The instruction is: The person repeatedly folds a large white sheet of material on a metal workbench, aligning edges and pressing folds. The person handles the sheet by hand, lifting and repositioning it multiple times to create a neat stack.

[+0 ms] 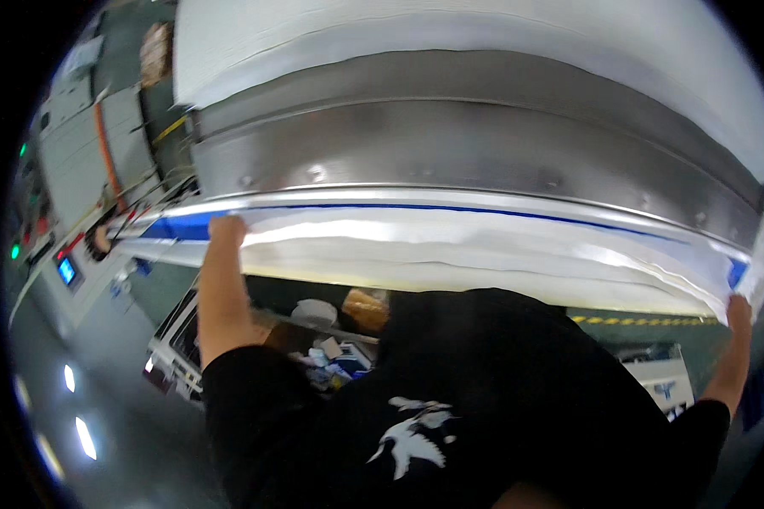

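A long white sheet (416,242), fabric-like and creased, stretches across in front of me below a wide metal plate (467,148). My left hand (227,227) is closed on the sheet's left end, beside a blue surface (182,226) that shows there. Far to the right, my right hand (739,309) grips the sheet's other end, just under a small blue patch (737,271). Both arms are spread wide. A thin blue line runs between the sheet and the pale rail (484,200) under the plate. The fingertips of both hands are mostly hidden.
More white material (484,30) lies above the metal plate. On the left stand a machine panel with a small lit screen (67,271) and an orange hose (108,157). Below the sheet are a box of mixed scraps (339,360), a white round container (314,313) and yellow-black floor tape (645,321).
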Available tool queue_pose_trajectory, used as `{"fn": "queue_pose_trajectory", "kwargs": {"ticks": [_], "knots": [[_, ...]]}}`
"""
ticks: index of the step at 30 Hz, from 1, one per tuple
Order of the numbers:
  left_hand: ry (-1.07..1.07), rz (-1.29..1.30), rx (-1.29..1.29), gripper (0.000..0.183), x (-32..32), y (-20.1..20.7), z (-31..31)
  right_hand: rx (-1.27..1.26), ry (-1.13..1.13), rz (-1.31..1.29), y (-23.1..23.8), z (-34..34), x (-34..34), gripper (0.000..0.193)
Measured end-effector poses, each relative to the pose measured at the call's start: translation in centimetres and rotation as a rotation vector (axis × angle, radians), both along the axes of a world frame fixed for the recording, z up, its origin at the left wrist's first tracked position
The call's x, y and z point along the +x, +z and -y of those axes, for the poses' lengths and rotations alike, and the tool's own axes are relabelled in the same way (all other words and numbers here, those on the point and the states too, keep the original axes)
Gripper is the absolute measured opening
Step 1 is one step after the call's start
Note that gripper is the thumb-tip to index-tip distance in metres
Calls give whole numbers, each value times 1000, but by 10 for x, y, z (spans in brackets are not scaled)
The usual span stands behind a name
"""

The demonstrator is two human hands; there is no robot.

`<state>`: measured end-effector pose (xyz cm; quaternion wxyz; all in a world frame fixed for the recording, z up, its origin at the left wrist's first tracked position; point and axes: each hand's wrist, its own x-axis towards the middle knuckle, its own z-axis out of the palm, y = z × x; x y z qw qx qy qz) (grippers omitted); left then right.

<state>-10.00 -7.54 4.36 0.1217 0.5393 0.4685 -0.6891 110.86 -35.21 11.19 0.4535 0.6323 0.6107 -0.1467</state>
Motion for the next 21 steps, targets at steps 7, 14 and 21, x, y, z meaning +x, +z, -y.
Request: {"fn": "queue_pose_trajectory", "kwargs": {"ticks": [7, 14, 21], "knots": [[383, -228, 688, 33, 8, 77, -21, -103, -145, 83, -27, -3, -20, 19], [492, 584, 1194, 36, 72, 25, 42, -323, -88, 95, -33, 4, -30, 24], [451, 904, 1310, 25, 170, 29, 111, -394, -380, -224, -25, -104, -197, 56]]}}
